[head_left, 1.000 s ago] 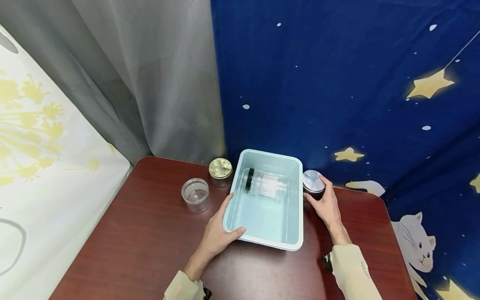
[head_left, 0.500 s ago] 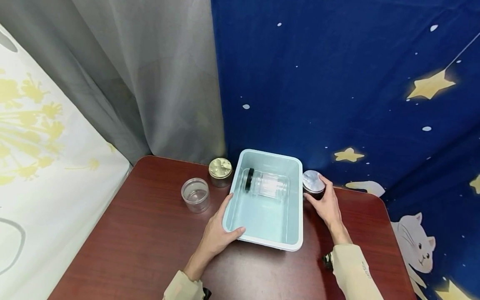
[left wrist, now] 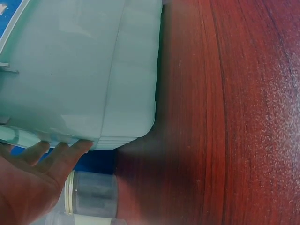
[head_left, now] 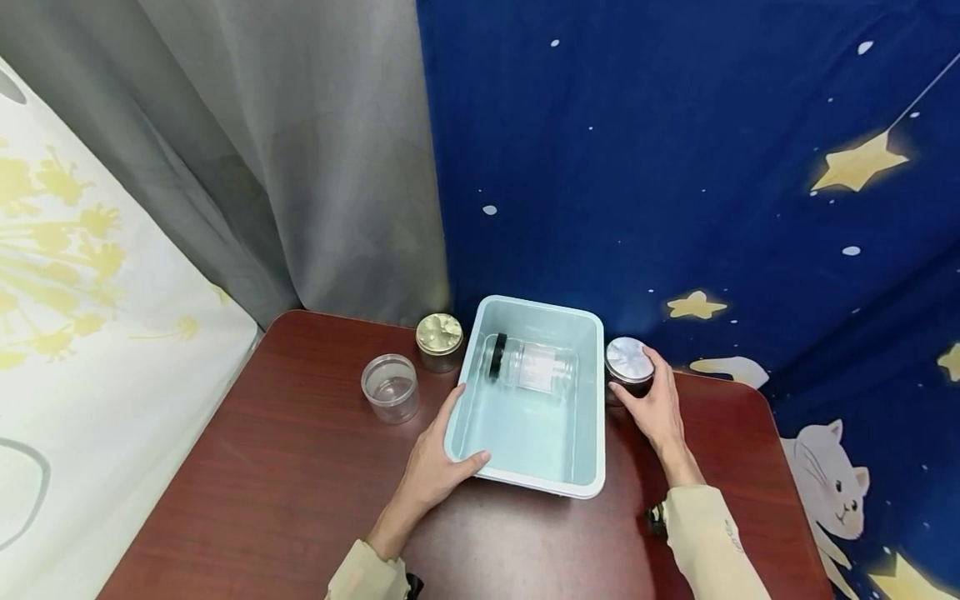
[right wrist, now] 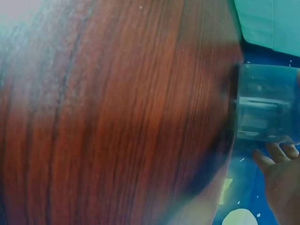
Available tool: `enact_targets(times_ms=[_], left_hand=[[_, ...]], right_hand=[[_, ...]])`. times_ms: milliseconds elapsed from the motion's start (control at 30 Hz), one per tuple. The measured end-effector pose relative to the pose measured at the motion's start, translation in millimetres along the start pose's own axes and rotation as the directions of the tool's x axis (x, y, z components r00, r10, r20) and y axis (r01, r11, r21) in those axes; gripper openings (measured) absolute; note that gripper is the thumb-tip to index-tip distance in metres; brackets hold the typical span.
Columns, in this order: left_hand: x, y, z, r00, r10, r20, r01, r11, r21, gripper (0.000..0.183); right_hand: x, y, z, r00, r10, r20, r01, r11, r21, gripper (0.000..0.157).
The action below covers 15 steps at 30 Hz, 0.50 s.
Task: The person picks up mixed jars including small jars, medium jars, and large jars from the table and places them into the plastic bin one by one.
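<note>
My left hand [head_left: 437, 467] spans the near left corner of a pale blue plastic bin [head_left: 540, 486], with fingers extended along its outer side and the thumb over the front rim. Fingertips meet the outside wall in the left wrist view. On the bin's right, my right hand [head_left: 654, 408] grips a clear jar with a silver lid [head_left: 629, 358] between thumb and fingers. That jar's clear body [right wrist: 267, 103] stands upright beside the bin in the right wrist view. Inside the bin, a clear jar with a black lid [head_left: 534, 367] lies on its side.
Left of the bin stand a gold-lidded clear jar [head_left: 439, 342] and a lidless clear jar [head_left: 390, 389]. All are on a dark red wooden table [head_left: 300, 483]. A blue curtain [head_left: 570, 167] and a grey curtain [head_left: 345, 167] hang behind its back edge.
The silver-lidded jar and the right hand have shifted very slightly right, relative to the bin. The left hand and bin hold their places; the head view has moved a little.
</note>
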<state>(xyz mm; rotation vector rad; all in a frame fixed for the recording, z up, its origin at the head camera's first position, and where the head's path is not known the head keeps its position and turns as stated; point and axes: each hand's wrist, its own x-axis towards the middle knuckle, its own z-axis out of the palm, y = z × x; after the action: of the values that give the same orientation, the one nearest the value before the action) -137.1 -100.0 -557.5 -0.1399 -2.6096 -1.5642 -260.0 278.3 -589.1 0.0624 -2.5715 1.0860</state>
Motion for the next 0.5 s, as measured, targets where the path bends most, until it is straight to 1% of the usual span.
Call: enact_targets(times_ms=[233,500], left_hand=[[0.7,3.3,-1.6,1.0,-0.001,0.004,0.001,1.0,-0.01,0.1],[1.6,4.4,-2.2,1.0,0.004,0.002,-0.004,1.0,-0.011,0.098]], right_hand=[[-0.2,-1.8,-6.9,0.997,0.013,-0.075,-0.011,0.999,0.033,0.087],[-0.4,-2.6,-10.2,0.996,0.01,-0.084,-0.006,0.999,0.038,0.088]])
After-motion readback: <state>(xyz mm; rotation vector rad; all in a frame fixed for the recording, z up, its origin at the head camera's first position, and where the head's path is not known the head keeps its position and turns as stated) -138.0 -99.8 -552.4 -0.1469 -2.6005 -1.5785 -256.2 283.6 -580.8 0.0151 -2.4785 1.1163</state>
